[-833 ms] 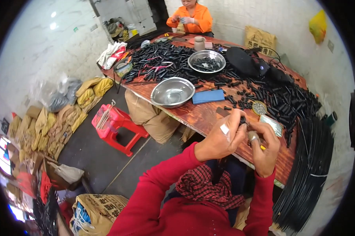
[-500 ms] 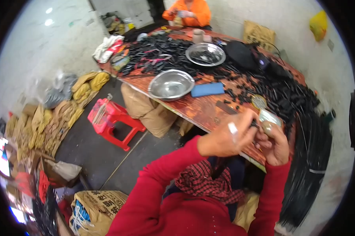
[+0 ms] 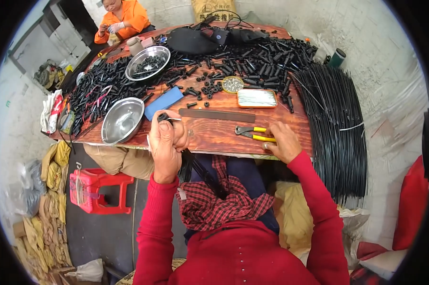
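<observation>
My left hand [image 3: 169,137] is closed around a short black tubular piece [image 3: 163,117], its round end showing above the thumb. A thin, light-coloured sliver sticks out beside that end. Over the table's near right part, my right hand [image 3: 283,142] has its fingers curled at the yellow handles of end-cutting pincers [image 3: 252,133]. The pincers lie on the wood, jaws pointing left, handles spread. A flat dark brown bar [image 3: 216,115] rests just beyond them. Below my left hand, shiny black strands [image 3: 202,173] hang down to a red-and-black checked cloth [image 3: 224,204] on my lap.
Black parts [image 3: 257,66] pile across the wooden table [image 3: 209,137]. Nearer stand an empty steel bowl [image 3: 123,121], a blue block [image 3: 164,103], a round tin [image 3: 232,84] and a tray of thin pins [image 3: 257,98]. Black rods [image 3: 331,128] bundle at right. A person in orange [image 3: 124,21] sits far left.
My hands were together at the table's right side and are now apart, the right one at the pincers. My view has turned right, shifting the table leftward.
</observation>
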Action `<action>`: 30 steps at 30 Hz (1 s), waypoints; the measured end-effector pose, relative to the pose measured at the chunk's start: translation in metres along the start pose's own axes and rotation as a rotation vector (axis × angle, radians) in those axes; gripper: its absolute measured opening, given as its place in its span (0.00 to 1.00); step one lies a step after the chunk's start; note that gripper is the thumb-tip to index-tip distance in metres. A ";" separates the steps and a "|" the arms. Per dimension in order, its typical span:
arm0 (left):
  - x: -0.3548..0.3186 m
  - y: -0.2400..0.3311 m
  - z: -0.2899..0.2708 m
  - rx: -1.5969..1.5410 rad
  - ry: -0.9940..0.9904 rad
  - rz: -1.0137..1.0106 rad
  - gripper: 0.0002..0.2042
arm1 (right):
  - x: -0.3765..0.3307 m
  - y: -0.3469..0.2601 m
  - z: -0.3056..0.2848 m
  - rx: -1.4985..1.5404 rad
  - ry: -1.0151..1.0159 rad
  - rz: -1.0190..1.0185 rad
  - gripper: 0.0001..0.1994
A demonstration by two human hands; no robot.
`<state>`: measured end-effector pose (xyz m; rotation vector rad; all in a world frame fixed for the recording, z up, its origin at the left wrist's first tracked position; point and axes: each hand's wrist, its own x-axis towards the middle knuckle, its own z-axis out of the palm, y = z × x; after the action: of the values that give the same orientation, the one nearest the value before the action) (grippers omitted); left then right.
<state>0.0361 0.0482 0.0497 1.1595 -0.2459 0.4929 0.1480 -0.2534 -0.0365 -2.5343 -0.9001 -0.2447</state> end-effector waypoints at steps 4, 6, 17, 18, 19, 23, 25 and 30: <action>-0.001 0.001 0.014 -0.040 -0.090 -0.020 0.18 | -0.002 0.020 0.008 -0.087 0.078 -0.162 0.14; -0.002 0.000 0.015 -0.006 -0.103 -0.079 0.20 | -0.001 0.026 0.008 -0.074 0.042 -0.196 0.14; 0.003 0.002 0.025 0.032 -0.183 -0.098 0.25 | 0.016 -0.062 -0.082 1.315 -0.426 0.278 0.16; 0.003 0.002 0.029 0.038 -0.185 -0.095 0.26 | 0.022 -0.072 -0.093 1.219 -0.444 0.207 0.16; 0.003 0.005 0.031 0.047 -0.182 -0.088 0.27 | 0.028 -0.081 -0.104 1.121 -0.464 0.133 0.15; 0.001 0.006 0.033 0.045 -0.188 -0.080 0.28 | 0.044 -0.100 -0.129 0.620 -0.310 -0.128 0.08; -0.002 0.008 0.031 0.015 -0.206 -0.111 0.28 | 0.044 -0.107 -0.132 0.220 -0.006 -0.428 0.13; -0.005 0.009 0.031 0.045 -0.180 -0.102 0.27 | 0.045 -0.120 -0.139 0.014 0.022 -0.420 0.19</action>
<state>0.0288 0.0211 0.0670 1.2552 -0.3300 0.3058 0.1039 -0.2085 0.1422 -2.3000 -1.4139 -0.3899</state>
